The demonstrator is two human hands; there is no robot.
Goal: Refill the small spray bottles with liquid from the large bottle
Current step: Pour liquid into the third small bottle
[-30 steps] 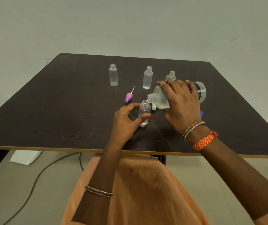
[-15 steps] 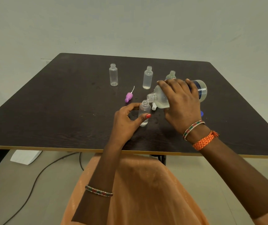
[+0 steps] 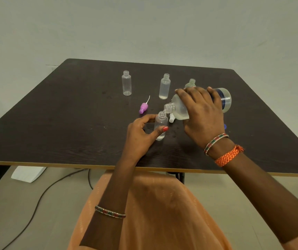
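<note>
Pouring stage of the refill, seen from above the seated person. Places are given relative to the large bottle.

Dark table (image 3: pixel 72 114): carries everything; a few wet specks show on it near the bottles, so some liquid seems to have missed already.

Large bottle (image 3: pixel 179 110): tipped nearly flat, its mouth pointing left and slightly down, base raised to the right. The right hand (image 3: pixel 203 112) lies over its body with fingers curled around it. Liquid pools at the lower shoulder, close to the neck.

Left hand (image 3: pixel 141 134): below and left of the large bottle's mouth, thumb and fingers pinching the small bottle being filled (image 3: pixel 160 127), which stands upright on the table with its open neck just under the large mouth. It holds only a shallow layer of liquid at the bottom.

Three more small bottles stand beyond: a clear one (image 3: pixel 126 83) far to the left, a cloudy one (image 3: pixel 164 86) just behind the mouth, and one (image 3: pixel 191 83) partly hidden behind the right hand. All are uncapped.

Pink spray head (image 3: pixel 143 107): lying left of the mouth. A small white cap (image 3: pixel 171 120) lies directly beneath the large bottle's neck.

Risks, as judged from this arrangement: the wide mouth over a narrow neck invites overshoot if the tilt steepens suddenly, sending liquid down the small bottle's outside and onto the left fingers. A wet pinch could slip and topple the light bottle. The raised base could also knock the hidden bottle behind it.
</note>
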